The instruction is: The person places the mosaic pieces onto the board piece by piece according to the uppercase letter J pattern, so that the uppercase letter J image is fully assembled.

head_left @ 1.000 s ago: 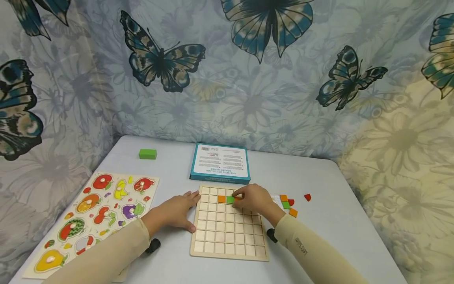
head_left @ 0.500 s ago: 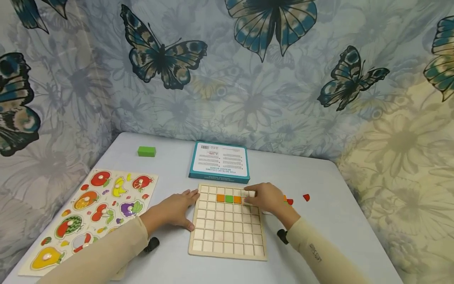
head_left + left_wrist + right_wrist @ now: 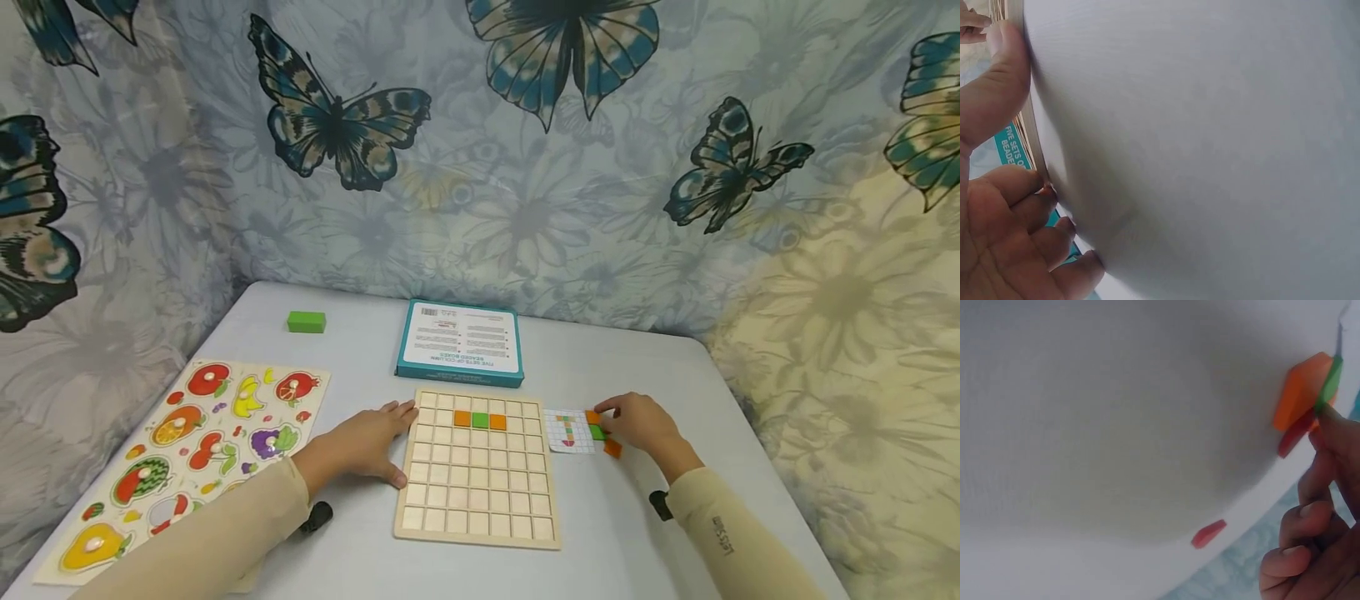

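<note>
My left hand rests against the left edge of a wooden grid board, fingers and thumb spread along it. In the board's second row sit an orange tile, a green tile and another orange one, side by side. At the loose tiles to the board's right is my right hand, thumb and index finger bent towards them. Its thumb tip meets a loose green tile in the right wrist view, beside an orange tile and a red piece. Whether it pinches the green tile, I cannot tell.
A pattern card with a coloured design lies between board and loose tiles. Behind the board is a teal-edged box. A fruit puzzle board lies left, a green block farther back. Another red piece lies apart.
My right hand has set an orange tile to the right of the green one on the board, then moved right to the loose tiles. My left hand stays at the board's edge.
</note>
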`<state>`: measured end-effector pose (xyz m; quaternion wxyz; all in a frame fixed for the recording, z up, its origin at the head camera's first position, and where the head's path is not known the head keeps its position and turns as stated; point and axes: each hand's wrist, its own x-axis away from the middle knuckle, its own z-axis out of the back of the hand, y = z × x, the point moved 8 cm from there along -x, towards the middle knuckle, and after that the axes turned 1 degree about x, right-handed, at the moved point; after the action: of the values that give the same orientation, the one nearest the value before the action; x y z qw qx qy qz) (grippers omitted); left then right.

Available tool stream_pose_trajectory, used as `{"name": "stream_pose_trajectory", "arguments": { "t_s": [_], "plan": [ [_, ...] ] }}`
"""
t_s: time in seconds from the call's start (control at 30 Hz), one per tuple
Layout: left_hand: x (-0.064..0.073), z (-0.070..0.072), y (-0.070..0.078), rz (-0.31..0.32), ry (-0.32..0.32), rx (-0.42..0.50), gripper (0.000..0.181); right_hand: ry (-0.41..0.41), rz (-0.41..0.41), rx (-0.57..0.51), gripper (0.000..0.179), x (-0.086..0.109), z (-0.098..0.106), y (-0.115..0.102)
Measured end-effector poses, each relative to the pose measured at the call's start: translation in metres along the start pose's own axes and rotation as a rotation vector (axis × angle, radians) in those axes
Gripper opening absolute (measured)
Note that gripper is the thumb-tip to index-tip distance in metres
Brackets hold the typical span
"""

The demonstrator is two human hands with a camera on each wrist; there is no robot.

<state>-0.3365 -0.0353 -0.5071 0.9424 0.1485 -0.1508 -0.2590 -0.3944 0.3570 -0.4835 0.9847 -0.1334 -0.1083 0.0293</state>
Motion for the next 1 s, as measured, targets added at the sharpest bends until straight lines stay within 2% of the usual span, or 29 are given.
{"name": "stream_pose_trajectory", "arguments": {
  "t_s": [0.13, 0.23, 0.43, 0.8, 1.0],
  "plan": [
    [-0.003, -0.001, 0.002, 0.003, -0.006, 0.01, 0.111, -0.005, -0.033, 0.026, 0.027, -0.001, 0.001, 0.01],
    [-0.003, -0.002, 0.002, 0.009, -0.018, 0.003, 0.111, -0.012, -0.06, -0.01, 0.03, -0.003, -0.001, 0.018],
    [-0.002, -0.001, 0.001, 0.018, -0.029, 0.004, 0.111, -0.046, -0.042, -0.109, 0.031, -0.007, -0.006, 0.022],
    [-0.002, 0.001, 0.0, 0.024, -0.027, -0.007, 0.111, -0.014, -0.009, -0.049, 0.035, -0.017, -0.005, 0.024],
    [-0.002, -0.001, 0.0, 0.014, -0.02, -0.004, 0.111, 0.003, -0.021, -0.094, 0.035, -0.02, -0.003, 0.033]
  ]
}}
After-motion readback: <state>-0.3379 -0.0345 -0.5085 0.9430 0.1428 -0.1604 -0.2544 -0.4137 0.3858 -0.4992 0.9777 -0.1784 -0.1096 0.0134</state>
